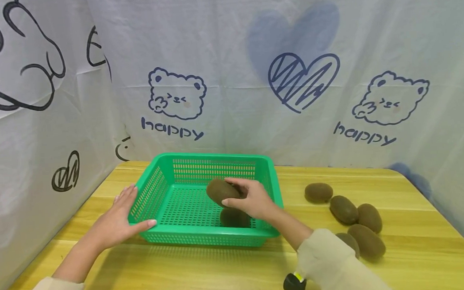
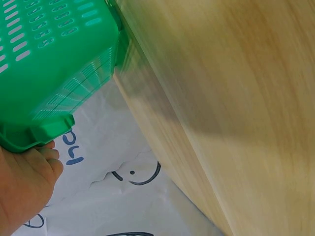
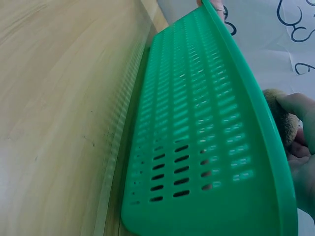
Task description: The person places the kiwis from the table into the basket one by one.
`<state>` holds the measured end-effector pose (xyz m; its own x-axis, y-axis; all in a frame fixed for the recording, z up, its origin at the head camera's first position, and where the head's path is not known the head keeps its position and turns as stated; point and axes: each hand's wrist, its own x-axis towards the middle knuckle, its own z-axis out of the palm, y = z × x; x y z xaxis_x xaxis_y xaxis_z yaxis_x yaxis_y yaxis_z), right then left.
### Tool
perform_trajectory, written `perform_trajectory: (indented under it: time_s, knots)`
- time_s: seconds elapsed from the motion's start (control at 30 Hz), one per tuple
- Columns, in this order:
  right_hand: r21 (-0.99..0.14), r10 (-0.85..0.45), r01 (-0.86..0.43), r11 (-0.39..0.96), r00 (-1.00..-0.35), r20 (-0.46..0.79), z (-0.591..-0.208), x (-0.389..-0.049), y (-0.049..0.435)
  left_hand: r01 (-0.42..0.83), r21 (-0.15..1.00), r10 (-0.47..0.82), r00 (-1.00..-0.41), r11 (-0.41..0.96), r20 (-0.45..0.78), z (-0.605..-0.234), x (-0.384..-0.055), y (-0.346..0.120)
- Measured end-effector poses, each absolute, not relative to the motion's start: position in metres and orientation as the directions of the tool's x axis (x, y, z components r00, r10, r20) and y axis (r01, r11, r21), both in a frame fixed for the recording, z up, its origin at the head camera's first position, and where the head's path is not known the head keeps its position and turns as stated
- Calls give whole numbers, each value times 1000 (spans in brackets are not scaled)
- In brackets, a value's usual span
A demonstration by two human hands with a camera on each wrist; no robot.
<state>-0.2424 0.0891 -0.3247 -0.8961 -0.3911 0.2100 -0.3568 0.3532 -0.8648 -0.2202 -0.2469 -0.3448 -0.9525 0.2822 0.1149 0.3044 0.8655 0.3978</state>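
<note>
A green plastic basket with slotted walls stands on the table. My right hand pinches a brown fuzzy kiwi between thumb and fingers, inside the basket's outline near its right end. Below it another kiwi lies on the basket floor, partly covered by the hand. In the right wrist view the held kiwi shows just beyond the rim. My left hand grips the basket's near left corner, thumb over the front rim, fingers along the left side. The left wrist view shows those fingers against the rim.
Several loose kiwis lie on the wooden table to the right of the basket, some touching. A white printed cloth hangs behind and at the left. A black wrist device sits by the right sleeve.
</note>
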Motion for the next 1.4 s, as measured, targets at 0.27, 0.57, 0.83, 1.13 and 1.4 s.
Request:
perform_trajectory:
  time_s: [0.27,0.57,0.83,1.13,1.4]
  knots:
    - [-784,-502,-419,458,-850,161,-328,-247,74,305,390,281,-952,869,117,-345,-221,-247]
    - [-708,-579,-447,547,-813,66,-332,-255,60,308,391,285,-951,867,118,-346,-221,-246]
    - [-653,-638,-470,594,-770,-26,-338,-260,53,309,392,286,-951,866,119,-345,-221,-246]
    - [-674,-634,-417,609,-767,-98,-341,-261,49,309,392,285,-951,866,121,-344,-220,-248]
    - [-709,-564,-386,590,-826,-20,-339,-259,53,309,403,285,-951,862,119,-346,-221,-248]
